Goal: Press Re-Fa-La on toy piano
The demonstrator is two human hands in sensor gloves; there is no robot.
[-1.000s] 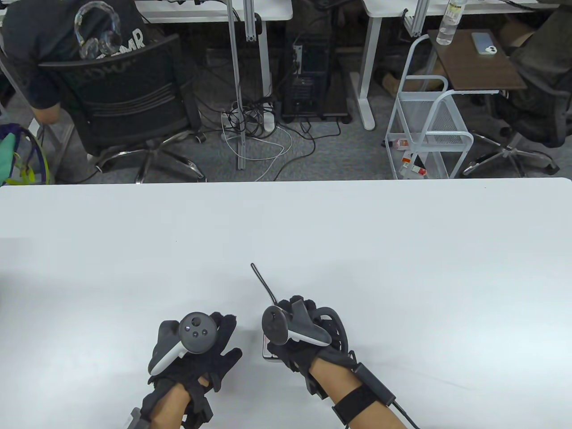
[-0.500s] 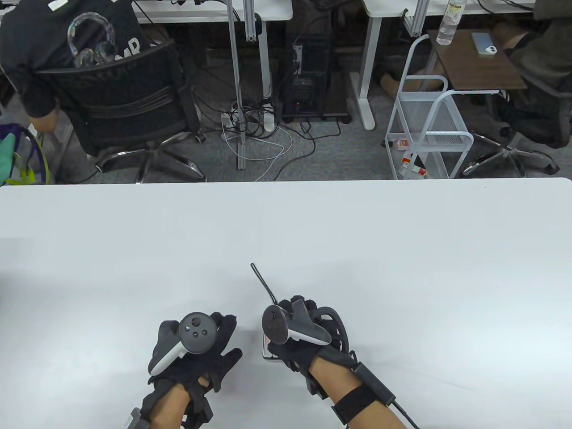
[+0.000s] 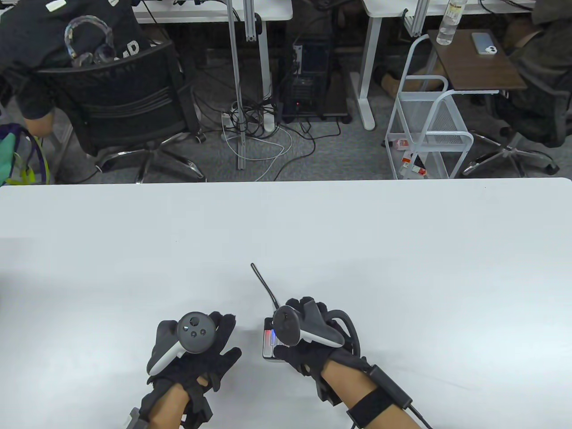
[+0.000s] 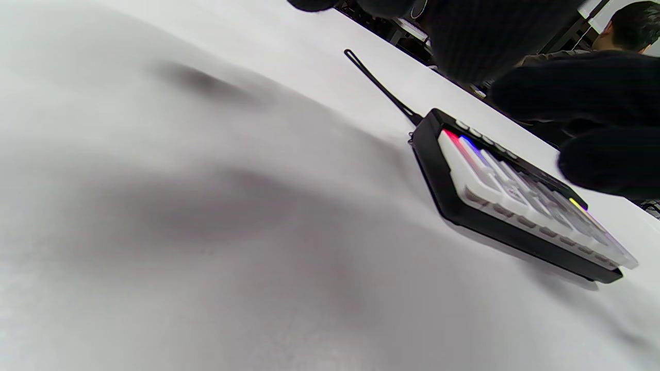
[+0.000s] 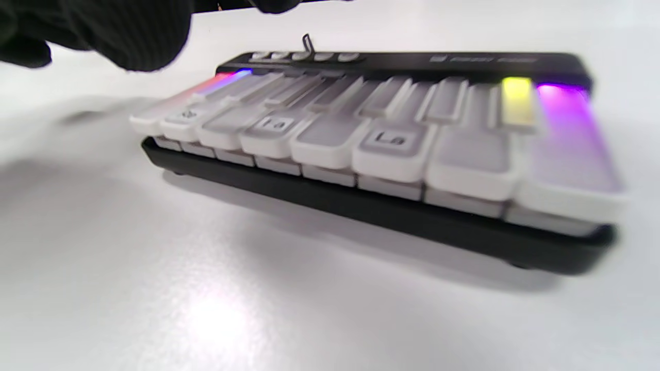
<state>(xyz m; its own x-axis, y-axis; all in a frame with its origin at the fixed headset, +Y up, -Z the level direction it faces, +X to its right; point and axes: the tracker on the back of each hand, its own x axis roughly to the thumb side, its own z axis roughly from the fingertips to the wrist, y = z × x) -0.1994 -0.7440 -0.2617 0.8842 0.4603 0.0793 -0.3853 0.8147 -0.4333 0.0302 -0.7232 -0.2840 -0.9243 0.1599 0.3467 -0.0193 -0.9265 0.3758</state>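
Right wrist view: right hand seemingly above toy piano, not touching

Black knit gloves cover the left hand and right hand; each carries a grey-and-white tracker. Bare forearms, black strap, cable on right.

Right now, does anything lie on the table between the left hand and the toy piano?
Nothing: in the table view, only bare table separates the left hand from the toy piano.
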